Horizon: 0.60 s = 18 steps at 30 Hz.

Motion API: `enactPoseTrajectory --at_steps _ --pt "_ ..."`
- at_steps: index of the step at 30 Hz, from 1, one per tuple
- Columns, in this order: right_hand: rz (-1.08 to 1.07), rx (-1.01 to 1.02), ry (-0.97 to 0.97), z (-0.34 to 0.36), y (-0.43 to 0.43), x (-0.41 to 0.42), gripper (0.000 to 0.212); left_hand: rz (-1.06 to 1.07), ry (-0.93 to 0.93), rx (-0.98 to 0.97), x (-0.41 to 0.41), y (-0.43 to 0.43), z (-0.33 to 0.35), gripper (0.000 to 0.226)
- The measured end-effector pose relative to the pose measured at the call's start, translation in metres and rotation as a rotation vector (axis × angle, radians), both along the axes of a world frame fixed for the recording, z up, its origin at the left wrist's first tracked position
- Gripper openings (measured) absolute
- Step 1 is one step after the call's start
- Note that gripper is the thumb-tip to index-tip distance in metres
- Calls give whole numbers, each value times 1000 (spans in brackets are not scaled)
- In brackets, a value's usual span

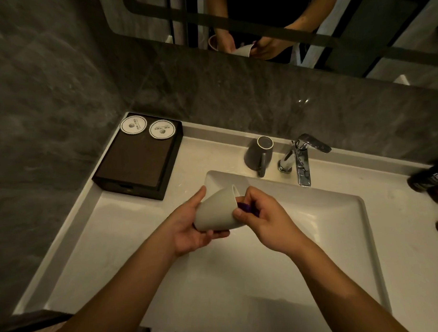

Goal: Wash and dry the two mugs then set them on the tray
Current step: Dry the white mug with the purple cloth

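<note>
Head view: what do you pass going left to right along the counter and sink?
Dark tray → white mug → grey mug → faucet → dark bottle.

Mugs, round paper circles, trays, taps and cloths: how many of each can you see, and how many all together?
Mugs: 2, the light mug and the dark mug
Round paper circles: 2
Tray: 1
Tap: 1
Purple cloth: 1
Total: 7
</note>
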State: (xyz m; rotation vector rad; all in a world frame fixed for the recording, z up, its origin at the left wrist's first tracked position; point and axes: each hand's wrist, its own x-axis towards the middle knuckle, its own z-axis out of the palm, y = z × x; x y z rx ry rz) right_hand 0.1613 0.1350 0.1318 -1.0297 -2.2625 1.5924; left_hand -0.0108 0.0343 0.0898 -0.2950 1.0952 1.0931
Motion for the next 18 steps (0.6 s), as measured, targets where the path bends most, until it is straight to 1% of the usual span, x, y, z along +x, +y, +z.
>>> enactPoseTrajectory --at_steps 4,7,9,11,13,14,15,16,18 --pt "-77 4 -30 -2 3 -2 28 137 169 21 11 3 -4 60" --pt "-150 -61 -17 -3 7 -4 30 159 280 76 18 5 -4 50" --pt "-208 -172 26 -5 10 -3 31 138 410 128 20 6 -2 53" --pt "-272 -315 83 -5 11 -4 24 89 561 196 19 5 0 57" --pt "-338 -460 144 -3 12 -5 17 7 739 289 17 2 1 44" --pt "-375 -524 159 -2 14 -6 12 -58 868 332 17 1 1 40" --pt "-413 -582 168 -2 17 -7 7 -122 990 373 16 -1 1 42" --pt "-439 -630 172 -1 19 -8 7 -163 1071 413 17 -3 0 50" --pt "-450 -672 169 0 22 -8 8 -174 1108 466 18 -6 -3 75"
